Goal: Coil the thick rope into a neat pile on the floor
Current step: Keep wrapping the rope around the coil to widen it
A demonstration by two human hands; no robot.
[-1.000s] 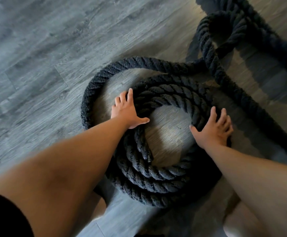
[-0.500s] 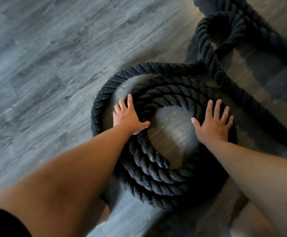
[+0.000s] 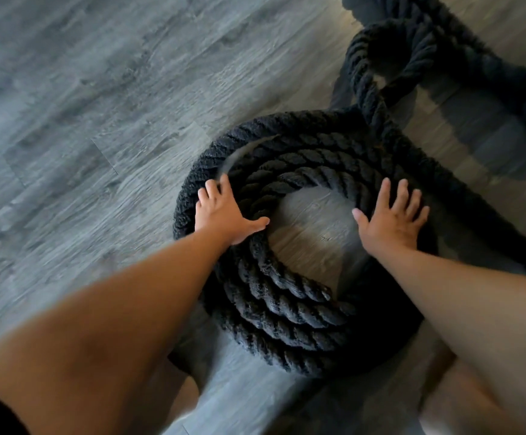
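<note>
Outer loop (image 3: pixel 206 158) closer to coil (image 3: pixel 286 312)

grey wood-plank floor (image 3: pixel 98 105), sunlit patches

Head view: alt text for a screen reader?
A person's left hand and right hand press open-fingered on opposite sides of a coiled thick black rope on a grey plank floor. Uncoiled rope trails off upper right.

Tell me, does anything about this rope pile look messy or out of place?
Yes. The outermost turn bulges off the coil at upper left, showing a sliver of floor between. Beyond the pile, the uncoiled rope curls in a loose loop rather than lying straight.
</note>
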